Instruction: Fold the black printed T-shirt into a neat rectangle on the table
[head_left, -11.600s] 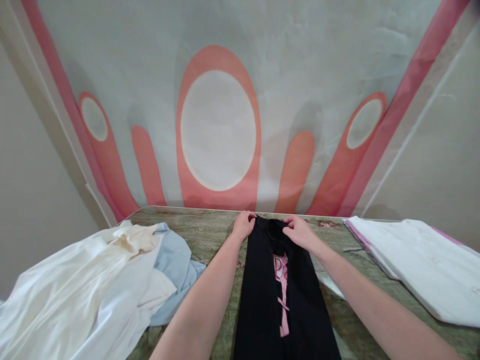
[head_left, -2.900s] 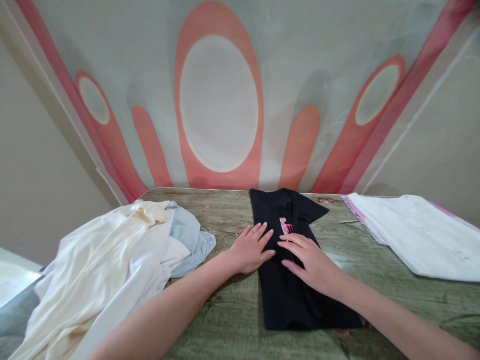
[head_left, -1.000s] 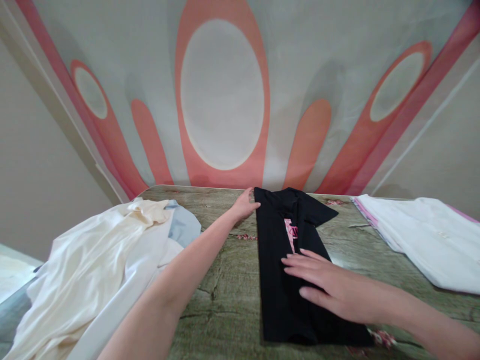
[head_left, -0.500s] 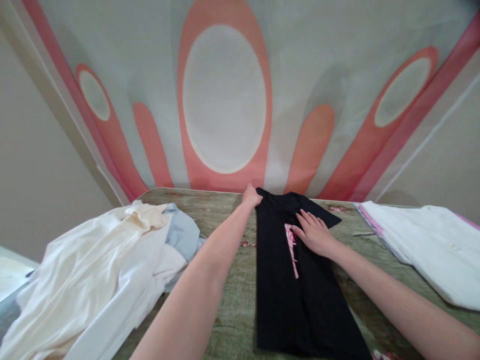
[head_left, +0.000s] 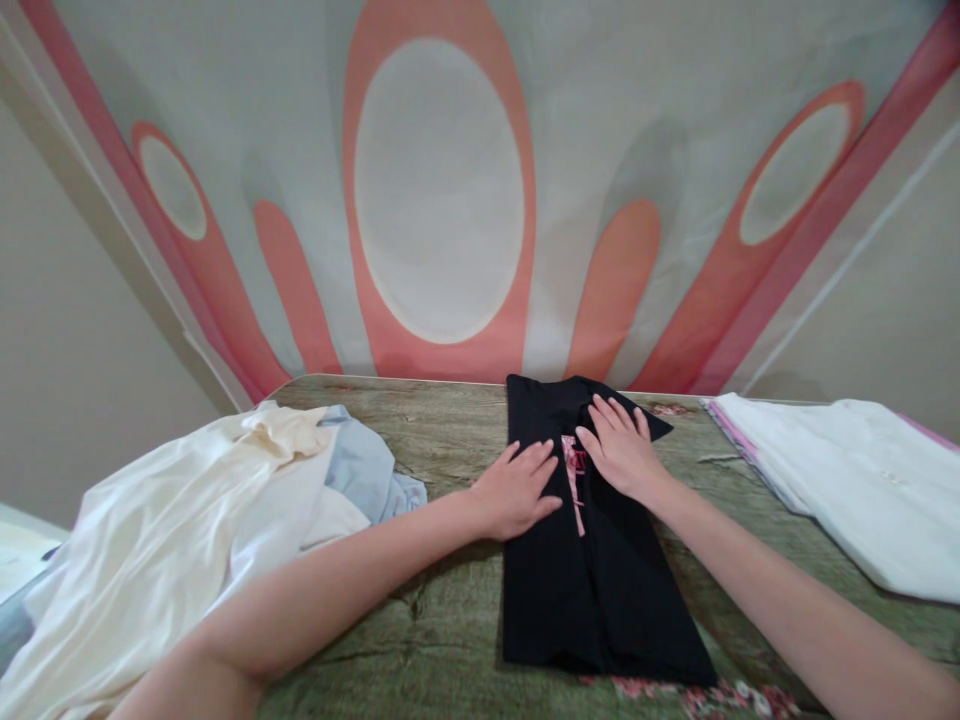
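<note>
A black T-shirt (head_left: 551, 600) lies on the table, its left side folded over toward the middle. Between the folds shows a strip of pink print (head_left: 574, 485). My left hand (head_left: 517, 490) rests open on the folded left side of the shirt, fingers spread. On the upper right part, near the sleeve, my right hand (head_left: 619, 445) lies flat with its fingers apart. The tip of the sleeve sticks out at the upper right, beyond my right fingers.
A loose heap of cream and white clothes (head_left: 157, 540), with a light blue garment (head_left: 360, 465) beside it, lies at the left. Folded white clothes (head_left: 847, 480) are stacked at the right. The wood-patterned table (head_left: 420, 620) ends at a wall with pink shapes (head_left: 435, 350).
My left hand has let go of the shirt's top left corner and come down toward me onto its folded side. My right hand stays on the shirt's upper right.
</note>
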